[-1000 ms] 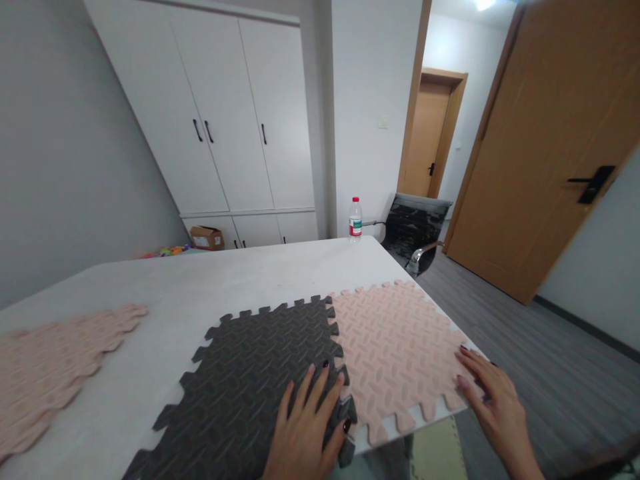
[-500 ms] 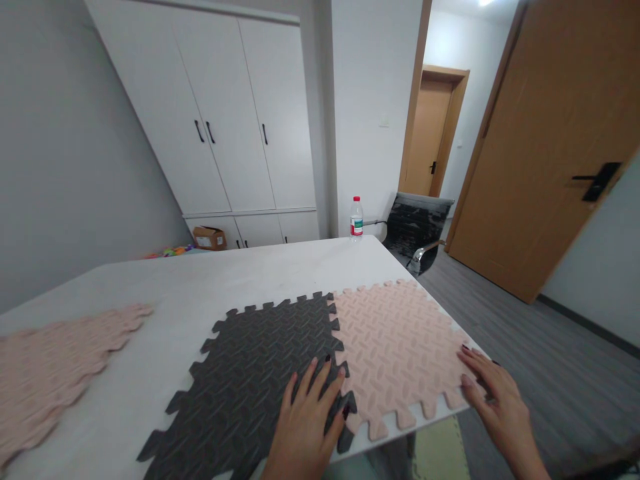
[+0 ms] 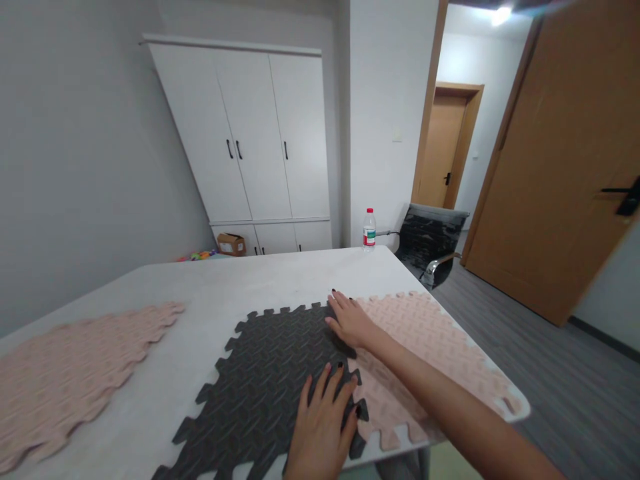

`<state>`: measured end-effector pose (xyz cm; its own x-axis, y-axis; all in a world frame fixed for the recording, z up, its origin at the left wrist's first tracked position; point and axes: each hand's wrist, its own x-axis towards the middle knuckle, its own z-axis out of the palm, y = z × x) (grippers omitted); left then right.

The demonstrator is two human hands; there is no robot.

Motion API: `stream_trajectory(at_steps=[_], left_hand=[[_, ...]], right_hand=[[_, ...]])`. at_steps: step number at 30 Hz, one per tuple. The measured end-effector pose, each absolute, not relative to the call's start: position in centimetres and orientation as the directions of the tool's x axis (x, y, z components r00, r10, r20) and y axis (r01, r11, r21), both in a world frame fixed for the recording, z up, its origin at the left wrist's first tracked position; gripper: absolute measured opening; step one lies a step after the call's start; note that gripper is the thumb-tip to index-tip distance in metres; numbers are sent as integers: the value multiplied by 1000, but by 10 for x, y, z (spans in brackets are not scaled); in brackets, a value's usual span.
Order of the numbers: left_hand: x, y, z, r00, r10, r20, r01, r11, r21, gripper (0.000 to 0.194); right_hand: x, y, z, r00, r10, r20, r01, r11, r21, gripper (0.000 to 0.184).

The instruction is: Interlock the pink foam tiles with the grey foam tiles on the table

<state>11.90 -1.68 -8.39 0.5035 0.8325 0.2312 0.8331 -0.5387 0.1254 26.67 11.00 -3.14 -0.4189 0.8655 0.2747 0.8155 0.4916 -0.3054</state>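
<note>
A black foam mat tile [image 3: 280, 363] with toothed edges lies on the white table [image 3: 210, 283]. Along its right side it meets a pink foam mat tile [image 3: 430, 333], and their teeth interlock where the seam shows. My left hand [image 3: 323, 420] rests with fingers spread on the black tile, near the front of that seam. At the far end of the seam lies my right hand [image 3: 350, 320], open, fingers stretched out over the join. My right forearm crosses above the pink tile and hides part of it.
Another pink foam tile [image 3: 85, 373] lies apart on the table's left. A plastic bottle with a red cap [image 3: 369, 230] stands at the far right corner. Beyond are a black chair [image 3: 433, 237], a cardboard box [image 3: 231, 245] and white cabinets [image 3: 250, 133].
My right hand has moved from the pink tile's right edge to the far end of the seam. My left hand stays on the black tile. The view has shifted slightly.
</note>
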Motion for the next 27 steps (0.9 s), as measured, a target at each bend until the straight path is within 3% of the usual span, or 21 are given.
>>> stream_trajectory(at_steps=[3,7,12,22,27], left_hand=[[120,-17,-79,496,839,226,833,-533,147,43],[123,-20,-68,471,865,176,839,-500,215,39],[126,-27,-65,431,892,134,844,-451,289,44],[127,-40,-70,367,894,257,841,-437,320,42],[127,-46,-72,367,888,275,834,-446,326,44]], right_hand=[[248,143,-70,-337,927,164,868,373,-328,69],[250,153,-95,-344,923,172,865,383,-325,78],[250,155,-99,-346,922,175,882,383,-276,77],[243,133,-89,-302,920,250,932,339,-124,74],[248,121,-98,-303,941,147,916,331,-227,74]])
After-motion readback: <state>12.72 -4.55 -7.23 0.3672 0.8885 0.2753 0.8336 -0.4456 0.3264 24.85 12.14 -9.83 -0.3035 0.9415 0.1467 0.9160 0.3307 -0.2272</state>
